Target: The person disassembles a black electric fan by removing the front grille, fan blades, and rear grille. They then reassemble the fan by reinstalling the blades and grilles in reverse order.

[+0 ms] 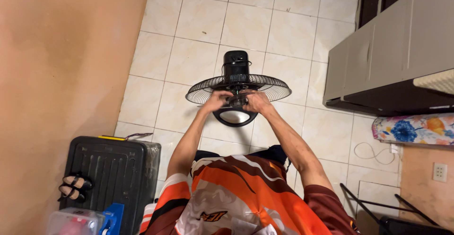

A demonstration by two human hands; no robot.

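Black plastic and wire: a pedestal fan [236,81] standing on the pale tiled floor [198,22], seen from above. Its motor housing [236,63] points away from the person; the rear wire guard [265,84] is spread out flat like a dish, with no front guard seen on it. The round black base with a pale centre [235,116] lies just below the hands.

Left hand [216,100]: closed over the hub at the middle of the guard, fingers curled, pinching something there too small to make out.
Right hand [257,101]: likewise wrapped on the hub from the other side, touching the left.

State of work, as judged: the fan is part stripped or part built, its blades not clearly visible; both hands are busy at the centre fastening, so the hub step looks unfinished.

Round about: a black ribbed hard suitcase [111,173] by the orange-tan wall [61,74], with a pair of sandals [73,186] on it; a grey cabinet [388,50]; a floral cushion [416,128]; a white cable [373,153].
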